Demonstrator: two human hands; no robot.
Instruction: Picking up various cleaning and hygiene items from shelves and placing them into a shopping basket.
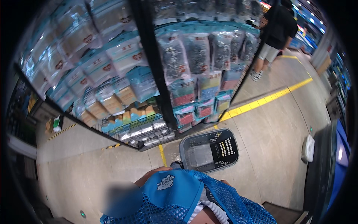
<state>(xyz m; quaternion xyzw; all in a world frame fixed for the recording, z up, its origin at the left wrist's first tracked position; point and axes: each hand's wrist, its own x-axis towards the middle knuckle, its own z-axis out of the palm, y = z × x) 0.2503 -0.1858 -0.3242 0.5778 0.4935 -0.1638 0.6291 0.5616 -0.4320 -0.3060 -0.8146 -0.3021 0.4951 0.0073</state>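
Below me is the blue mesh vest (173, 187) I wear, with a white cartoon emblem on its solid panel. Bare skin of my left arm and perhaps my left hand (152, 173) shows past the vest's left edge; the fingers are hidden. On the other side, only a small patch of skin, likely my right hand (225, 182), peeks out beside the mesh. What either hand holds cannot be made out. Just ahead on the floor stands a dark grey perforated plastic shopping basket (181, 151), with a dark shoe (176, 165) close to its left side.
Black-framed wire racks (158, 64) hold bagged packs (195, 53) and boxed packs (109, 102). Yellow tape (260, 101) marks the tiled floor (268, 151). A person (278, 30) stands beyond the rack at upper right. A dark cabinet (320, 168) edges the right side.
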